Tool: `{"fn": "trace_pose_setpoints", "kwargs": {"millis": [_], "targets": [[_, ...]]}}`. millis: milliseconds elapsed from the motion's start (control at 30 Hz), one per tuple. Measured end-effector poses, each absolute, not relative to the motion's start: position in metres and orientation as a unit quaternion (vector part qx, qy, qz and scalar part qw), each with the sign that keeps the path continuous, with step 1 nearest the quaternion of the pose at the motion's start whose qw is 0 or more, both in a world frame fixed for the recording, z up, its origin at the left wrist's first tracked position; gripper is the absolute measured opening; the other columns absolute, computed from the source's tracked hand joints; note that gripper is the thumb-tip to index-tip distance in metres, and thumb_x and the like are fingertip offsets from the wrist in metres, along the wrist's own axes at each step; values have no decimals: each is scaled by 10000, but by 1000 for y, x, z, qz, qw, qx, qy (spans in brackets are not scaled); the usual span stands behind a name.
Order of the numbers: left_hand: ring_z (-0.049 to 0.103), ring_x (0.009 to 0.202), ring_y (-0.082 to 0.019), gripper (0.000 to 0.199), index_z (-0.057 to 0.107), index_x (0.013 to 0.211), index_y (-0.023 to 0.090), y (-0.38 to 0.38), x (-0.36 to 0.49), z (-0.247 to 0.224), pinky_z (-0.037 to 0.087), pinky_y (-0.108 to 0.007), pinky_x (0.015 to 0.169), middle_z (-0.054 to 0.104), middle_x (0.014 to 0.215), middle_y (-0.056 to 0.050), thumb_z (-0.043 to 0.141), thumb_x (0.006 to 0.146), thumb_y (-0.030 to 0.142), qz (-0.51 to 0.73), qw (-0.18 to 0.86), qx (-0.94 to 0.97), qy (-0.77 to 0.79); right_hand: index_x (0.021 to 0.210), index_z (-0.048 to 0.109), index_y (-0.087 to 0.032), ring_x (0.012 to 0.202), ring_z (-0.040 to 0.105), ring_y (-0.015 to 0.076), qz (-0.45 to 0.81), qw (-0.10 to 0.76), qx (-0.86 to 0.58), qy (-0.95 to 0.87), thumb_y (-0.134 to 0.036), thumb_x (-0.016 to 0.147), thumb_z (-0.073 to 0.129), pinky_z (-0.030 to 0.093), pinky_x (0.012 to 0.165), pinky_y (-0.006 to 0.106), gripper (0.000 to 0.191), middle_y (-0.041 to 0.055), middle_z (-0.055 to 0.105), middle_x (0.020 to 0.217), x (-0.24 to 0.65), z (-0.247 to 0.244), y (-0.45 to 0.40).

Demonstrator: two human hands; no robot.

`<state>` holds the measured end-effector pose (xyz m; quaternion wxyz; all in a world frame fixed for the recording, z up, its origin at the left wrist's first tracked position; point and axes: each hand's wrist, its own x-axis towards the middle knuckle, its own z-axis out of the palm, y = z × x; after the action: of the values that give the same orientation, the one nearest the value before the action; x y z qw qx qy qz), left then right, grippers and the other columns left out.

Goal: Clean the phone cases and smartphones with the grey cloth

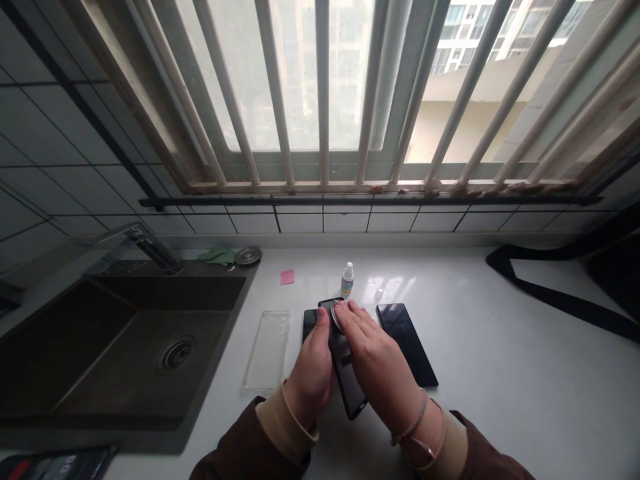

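Observation:
My left hand [313, 367] is wrapped round the left edge of a black-rimmed phone case [354, 393], holding it tilted above the counter. Fingers of my right hand [375, 360] press a pale, flat pad [336, 318] against the upper part of its surface. The pad's material is hard to make out. Behind my left thumb shows part of a black phone-like slab [309, 321]. Another black phone [407, 343] lies to the right, partly covered by my right hand. A clear phone case [267, 350] rests to the left. Beyond my hands stands a small white spray bottle [347, 280].
A small white cap [379, 293] and a pink paper square [287, 277] lie on the white counter [525, 373]. To the left is a dark sink [200, 393] with a faucet [155, 247], a green cloth [217, 255] and a metal strainer [249, 255]. A black strap [565, 300] lies at right.

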<state>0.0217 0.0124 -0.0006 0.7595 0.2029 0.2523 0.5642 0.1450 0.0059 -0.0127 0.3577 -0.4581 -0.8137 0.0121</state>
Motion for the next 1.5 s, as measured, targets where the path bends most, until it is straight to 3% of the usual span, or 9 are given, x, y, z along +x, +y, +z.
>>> {"fn": "trace_pose_setpoints", "kwargs": {"millis": [167,267,467,567,667,867,1100,1333,1500], "targets": [[667,1337,-314,507,737,1324,139,16,20,1,442,-468,1232,768,1294,-174,596,1042,536,578,755,151,270,1533,561,-110,1469,558,323,25,345,-447,-825,62,951,439,524,1203,547,619,170,658,1494,143,-11,4],[731,1210,-308,548,759,1221,117,18,16,7,510,-465,1159,790,1180,-181,495,1070,573,593,746,119,278,1526,562,-115,1491,533,313,36,341,-428,-836,73,943,455,506,1221,539,621,169,655,1497,140,-10,1],[764,932,-246,624,772,1103,152,26,-1,16,618,-407,928,790,1063,-120,420,1056,665,645,676,120,336,1458,603,-131,1404,630,287,59,322,-400,-856,97,899,473,513,1214,513,617,167,681,1466,133,-13,-5],[746,1022,-209,604,773,1142,178,33,-9,19,590,-311,916,790,1133,-98,392,1077,642,711,590,134,359,1427,620,-114,1370,659,271,68,305,-386,-868,107,886,461,540,1194,467,605,175,701,1435,132,-17,-7],[727,1094,-213,628,772,1172,190,39,-14,21,567,-307,942,789,1167,-99,363,1078,658,744,544,129,366,1401,631,-107,1327,690,258,81,297,-365,-879,98,895,480,543,1188,437,566,183,721,1399,133,-16,-7],[726,952,-208,664,778,1047,172,39,-16,21,580,-315,860,783,1073,-91,366,1060,692,739,541,107,388,1289,659,-136,1202,728,267,106,297,-333,-889,39,967,509,494,1221,517,396,135,773,1246,137,-1,-7],[734,927,-206,624,759,1081,167,38,-16,20,570,-313,896,774,1013,-92,455,1027,710,743,529,111,395,1249,670,-171,1118,729,212,170,329,-302,-878,36,1001,437,470,1230,447,398,93,770,1191,138,2,-9],[741,872,-205,642,764,1065,139,38,-14,20,598,-296,790,771,989,-102,440,1039,693,722,556,101,400,1212,725,-247,992,744,201,347,377,-337,-790,-70,1026,489,600,902,332,349,49,790,1101,139,10,-12],[762,855,-211,625,768,1035,104,38,-10,27,620,-295,774,786,972,-143,415,1075,618,685,616,74,383,1199,757,-234,910,737,209,523,455,-378,-613,-351,1084,553,607,814,330,262,62,793,1032,140,4,-2]]}}
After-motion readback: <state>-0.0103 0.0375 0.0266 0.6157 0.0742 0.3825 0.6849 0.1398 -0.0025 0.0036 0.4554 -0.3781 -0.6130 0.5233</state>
